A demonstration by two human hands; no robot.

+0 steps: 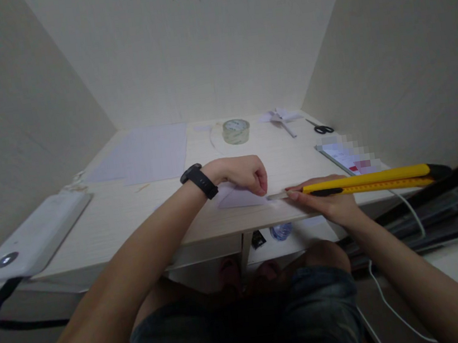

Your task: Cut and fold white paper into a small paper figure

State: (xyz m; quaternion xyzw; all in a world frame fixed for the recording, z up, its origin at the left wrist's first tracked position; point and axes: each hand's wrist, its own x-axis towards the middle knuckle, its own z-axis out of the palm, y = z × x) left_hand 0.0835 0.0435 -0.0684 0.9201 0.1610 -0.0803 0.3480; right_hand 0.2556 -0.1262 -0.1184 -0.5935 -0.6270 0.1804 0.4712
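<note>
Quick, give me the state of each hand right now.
Left hand: closed in a fist, pressing on the small white paper piece.
Right hand: closed around the long yellow plastic utility knife.

Pale wooden desk (132, 206) boxed in by plain cream walls (205, 56), lit softly from above

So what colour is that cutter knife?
Yellow with a black end, seen in the head view: utility knife.
</note>
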